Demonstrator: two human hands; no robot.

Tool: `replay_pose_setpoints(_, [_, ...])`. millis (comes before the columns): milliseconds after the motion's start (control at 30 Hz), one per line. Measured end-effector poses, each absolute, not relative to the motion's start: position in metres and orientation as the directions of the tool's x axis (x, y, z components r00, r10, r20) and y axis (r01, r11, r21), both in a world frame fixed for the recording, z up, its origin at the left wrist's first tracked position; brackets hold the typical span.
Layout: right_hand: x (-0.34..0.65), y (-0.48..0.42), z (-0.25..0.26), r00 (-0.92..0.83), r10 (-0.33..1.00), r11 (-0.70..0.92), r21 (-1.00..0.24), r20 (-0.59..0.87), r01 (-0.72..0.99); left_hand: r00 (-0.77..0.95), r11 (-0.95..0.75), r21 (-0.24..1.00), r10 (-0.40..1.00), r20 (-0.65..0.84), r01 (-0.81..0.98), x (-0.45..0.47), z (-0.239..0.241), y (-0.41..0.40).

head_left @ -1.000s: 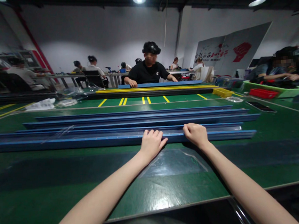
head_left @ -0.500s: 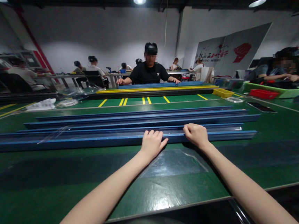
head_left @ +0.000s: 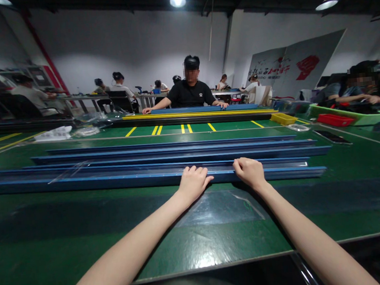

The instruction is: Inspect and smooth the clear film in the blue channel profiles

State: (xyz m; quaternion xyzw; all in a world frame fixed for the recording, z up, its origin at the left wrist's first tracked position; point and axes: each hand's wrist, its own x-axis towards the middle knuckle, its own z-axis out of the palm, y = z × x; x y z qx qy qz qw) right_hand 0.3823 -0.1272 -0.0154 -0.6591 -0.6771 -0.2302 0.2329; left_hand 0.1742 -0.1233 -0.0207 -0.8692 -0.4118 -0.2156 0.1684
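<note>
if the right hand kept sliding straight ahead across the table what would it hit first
Probably the next blue rail, just beyond the nearest blue rail that the right hand rests on; depth is hard to judge.

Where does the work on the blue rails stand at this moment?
Done: several blue rails lie side by side on the green table. In hand: left hand and right hand rest on the nearest rail. What remains cannot be told.

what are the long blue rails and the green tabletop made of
Blue rails: likely painted or coated metal, possibly plastic; thin straight profiles with a smooth satin sheen. Both hands, left and right, rest on the nearest. Green tabletop: looks like glossy rubber or vinyl matting, mirroring the ceiling light.
</note>
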Motion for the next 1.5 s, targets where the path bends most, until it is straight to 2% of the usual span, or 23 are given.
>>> replay_pose_setpoints(633, [0.383,-0.126,-0.016,-0.028,0.774,0.029,0.01,0.632,1.0,0.555,-0.603,-0.122,0.612,0.564,0.788,0.174,-0.024,-0.125])
replay_pose_setpoints(1233, [0.391,-0.122,-0.02,-0.18,0.666,0.142,0.114,0.724,0.983,0.559,-0.624,-0.118,0.581,0.591,0.773,0.172,-0.024,-0.126])
replay_pose_setpoints(1500, [0.421,-0.123,-0.022,-0.127,0.639,0.079,0.099,0.758,0.992,0.555,-0.614,-0.145,0.555,0.619,0.776,0.172,-0.023,-0.127])
